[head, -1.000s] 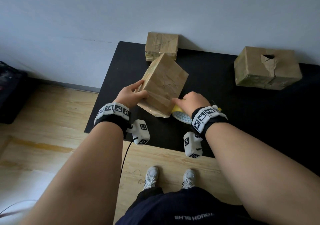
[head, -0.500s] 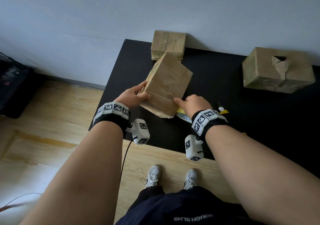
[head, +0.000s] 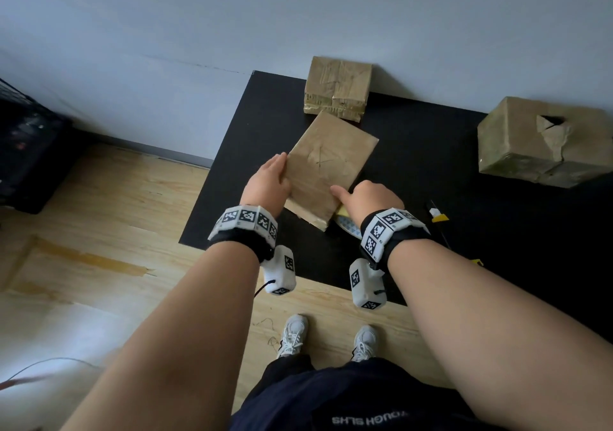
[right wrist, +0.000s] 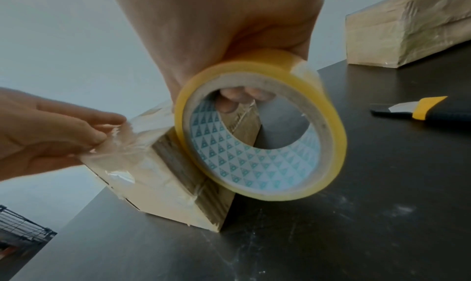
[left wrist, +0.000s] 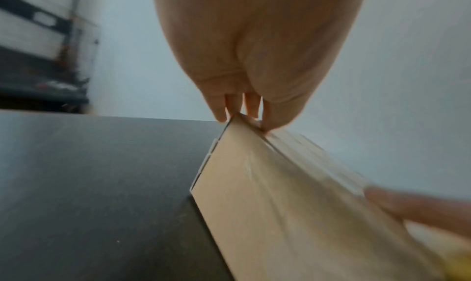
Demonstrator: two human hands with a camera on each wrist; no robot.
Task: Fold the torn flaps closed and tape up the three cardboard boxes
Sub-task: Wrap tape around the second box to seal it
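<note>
A small cardboard box (head: 328,172) stands tilted on its near edge on the black table (head: 431,165). My left hand (head: 268,182) grips its left edge, thumb on one face and fingers (left wrist: 251,106) over the other, over a crumpled end of clear tape (right wrist: 119,144). My right hand (head: 368,198) grips the yellow tape roll (right wrist: 260,128) with fingers through its core, held against the box's near right corner (right wrist: 203,184). A second taped box (head: 336,89) sits by the wall. A larger box (head: 537,145) at the right has a torn flap (head: 552,132).
A yellow and black utility knife (head: 438,215) lies on the table just right of my right hand. The table's left and near edges drop to a wooden floor (head: 99,231). A dark crate (head: 26,152) stands on the floor at far left.
The held box has tipped back so its broad face points more upward. My left hand has slid further along its left edge. My right hand stays at the near corner with the roll.
</note>
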